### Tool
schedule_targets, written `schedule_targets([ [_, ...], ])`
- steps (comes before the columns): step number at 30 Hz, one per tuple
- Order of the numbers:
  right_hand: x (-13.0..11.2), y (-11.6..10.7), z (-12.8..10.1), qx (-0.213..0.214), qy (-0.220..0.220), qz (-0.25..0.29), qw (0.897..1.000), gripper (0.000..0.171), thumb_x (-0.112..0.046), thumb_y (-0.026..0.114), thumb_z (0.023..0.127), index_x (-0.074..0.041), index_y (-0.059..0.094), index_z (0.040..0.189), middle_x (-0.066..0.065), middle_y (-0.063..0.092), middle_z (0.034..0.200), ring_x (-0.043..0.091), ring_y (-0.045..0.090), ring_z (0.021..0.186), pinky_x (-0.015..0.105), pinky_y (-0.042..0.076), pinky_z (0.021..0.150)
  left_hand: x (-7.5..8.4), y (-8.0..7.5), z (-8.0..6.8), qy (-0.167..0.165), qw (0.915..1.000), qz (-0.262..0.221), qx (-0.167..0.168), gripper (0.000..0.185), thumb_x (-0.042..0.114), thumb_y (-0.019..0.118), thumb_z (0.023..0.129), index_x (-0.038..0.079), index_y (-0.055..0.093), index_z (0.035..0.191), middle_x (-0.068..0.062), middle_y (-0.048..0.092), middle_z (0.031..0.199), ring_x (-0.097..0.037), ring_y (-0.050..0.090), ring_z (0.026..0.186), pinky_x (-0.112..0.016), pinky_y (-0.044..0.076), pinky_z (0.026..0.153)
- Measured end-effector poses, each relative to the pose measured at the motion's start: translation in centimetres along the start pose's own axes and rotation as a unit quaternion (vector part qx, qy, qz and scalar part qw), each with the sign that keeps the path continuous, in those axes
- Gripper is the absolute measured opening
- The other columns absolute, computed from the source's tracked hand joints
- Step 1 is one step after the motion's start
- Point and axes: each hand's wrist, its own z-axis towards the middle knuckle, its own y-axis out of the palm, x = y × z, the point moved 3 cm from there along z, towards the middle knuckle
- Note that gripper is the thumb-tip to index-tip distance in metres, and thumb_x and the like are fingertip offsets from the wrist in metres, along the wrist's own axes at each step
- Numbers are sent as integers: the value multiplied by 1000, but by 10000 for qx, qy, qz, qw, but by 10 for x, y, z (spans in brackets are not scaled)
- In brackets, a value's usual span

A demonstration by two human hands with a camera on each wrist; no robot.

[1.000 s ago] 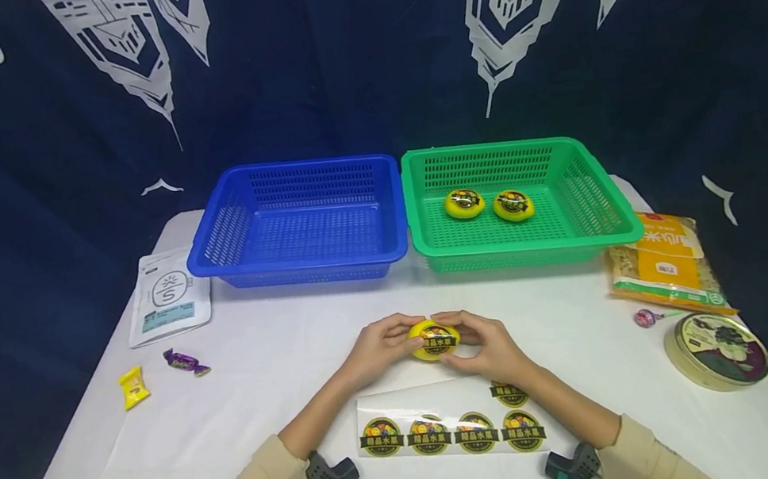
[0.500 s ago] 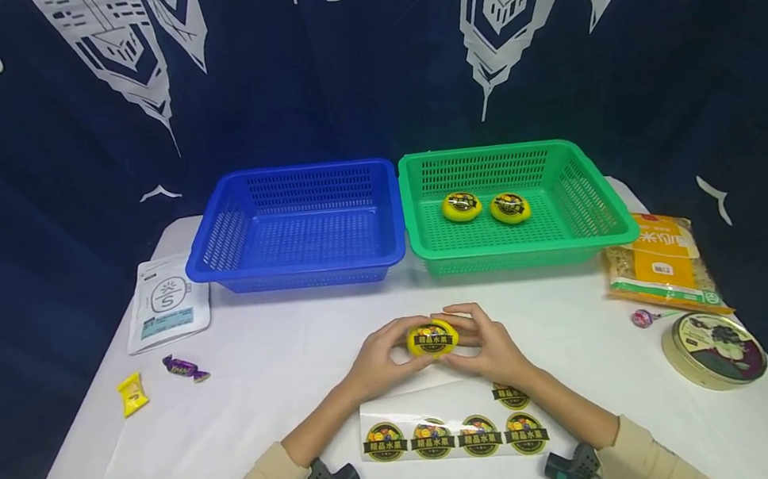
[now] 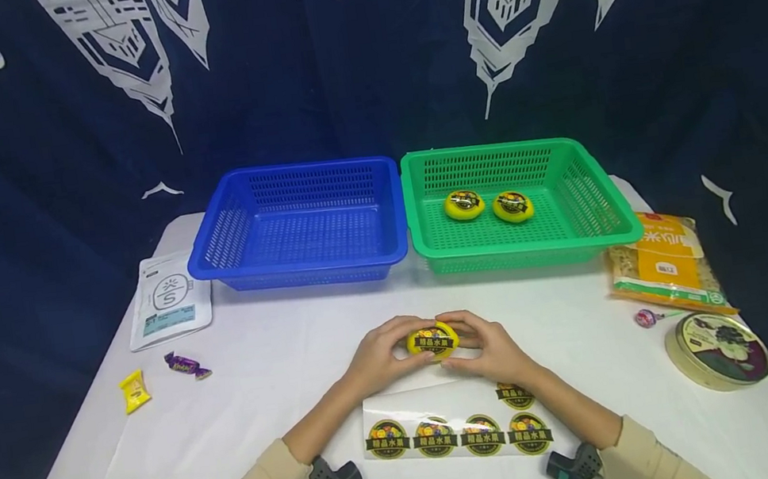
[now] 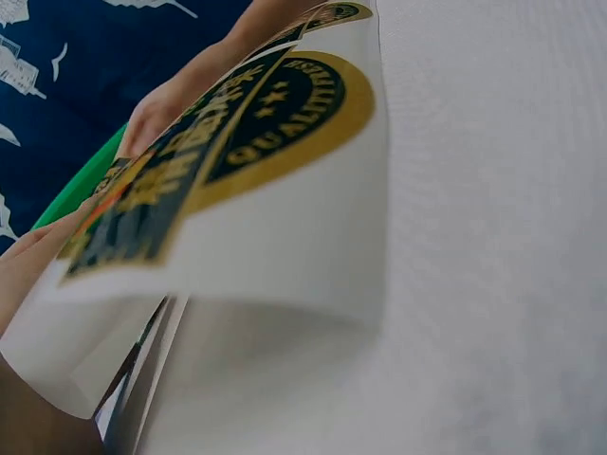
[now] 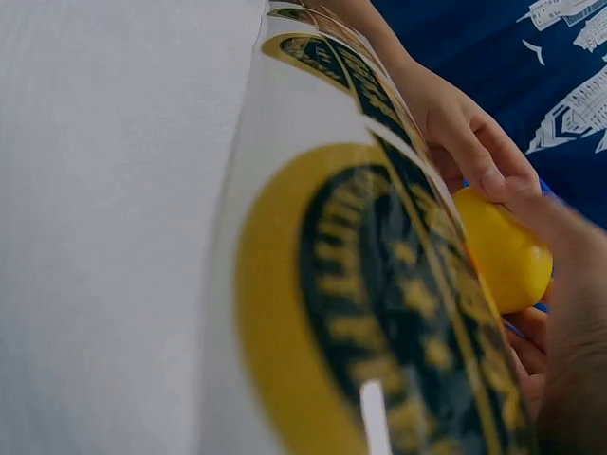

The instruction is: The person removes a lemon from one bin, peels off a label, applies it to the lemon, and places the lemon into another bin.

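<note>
Between both hands is a yellow lemon (image 3: 432, 341) with a round black-and-gold sticker facing up. My left hand (image 3: 384, 358) grips its left side, thumb at the front and fingers behind. My right hand (image 3: 489, 348) holds the right side the same way, its fingertips partly hidden behind the fruit. Just in front of the hands lies a sheet of stickers (image 3: 433, 401), a row along its near edge and one more near my right wrist. In the right wrist view the lemon (image 5: 507, 251) shows past the curved sheet; the left wrist view shows mostly the sheet (image 4: 275, 246).
Behind stand a blue basket (image 3: 319, 235) and a green basket (image 3: 529, 249) holding two stickered lemons (image 3: 464, 204). A white pouch (image 3: 171, 293) and two wrapped candies (image 3: 134, 391) lie left. On the right are an orange bag (image 3: 667, 261), a lollipop (image 3: 645, 318) and a round tin (image 3: 717, 350).
The left thumb has slid off the lemon's front face to its lower edge. Right fingers lifted briefly, then came back to the lemon. The baskets and other things stay put.
</note>
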Motion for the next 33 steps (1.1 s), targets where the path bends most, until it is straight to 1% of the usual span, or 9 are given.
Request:
schedule_targets([
  [2,0,-1,1,16,226,196,9996,50,-2,70,80,6,47,125,25,55,120,32,60,102,31,50,87,0,-1,0,11,9998,169,-37,49,47,65,82,28,55,126,9,57,122,-8,51,114,-29,41,99],
  [5,0,0,2,145,435,382,9982,39,-2,63,86,8,50,122,25,56,118,36,58,105,29,50,87,1,-1,1,112,9996,243,-65,48,46,65,83,27,55,126,8,57,123,-9,51,114,-29,40,99],
  [9,2,1,3,349,478,497,9970,33,-1,61,88,10,52,117,26,58,114,39,57,105,27,50,88,3,-1,1,339,9992,187,-16,48,41,67,82,24,56,126,5,58,122,-10,52,114,-29,40,99],
  [14,21,3,2,436,567,752,9946,33,-1,62,87,7,53,117,24,59,113,31,59,105,27,50,87,3,-1,1,382,9993,29,25,48,38,69,82,23,56,125,5,58,122,-11,51,115,-29,40,100],
  [18,30,3,4,331,682,974,9924,35,-3,63,87,3,53,120,20,59,115,22,59,106,28,50,87,2,-1,2,335,9994,-99,-4,48,39,69,82,22,56,125,5,57,123,-10,50,116,-28,38,102],
  [21,29,1,5,194,708,1116,9910,36,-2,62,87,3,52,121,19,59,116,17,58,107,29,50,87,2,-2,3,390,9991,-154,-13,49,38,68,82,21,56,126,5,57,124,-11,50,117,-28,37,102],
  [24,22,-2,6,47,688,1204,9903,37,1,61,87,5,51,122,22,57,118,15,58,108,29,51,86,1,-2,3,458,9988,-189,-35,49,37,68,83,20,56,126,4,57,125,-12,50,118,-28,37,102],
  [28,12,-4,6,-99,678,1188,9906,38,3,60,87,8,50,123,24,55,120,15,56,110,29,50,87,1,-2,2,496,9985,-227,-76,48,36,68,83,20,56,127,4,57,125,-13,51,117,-28,38,102],
  [33,10,-4,4,-178,636,1059,9922,38,3,60,87,8,50,123,23,54,122,20,55,112,28,49,89,1,-1,1,422,9986,-276,-155,49,37,68,83,21,55,127,4,57,125,-13,51,117,-29,38,101],
])
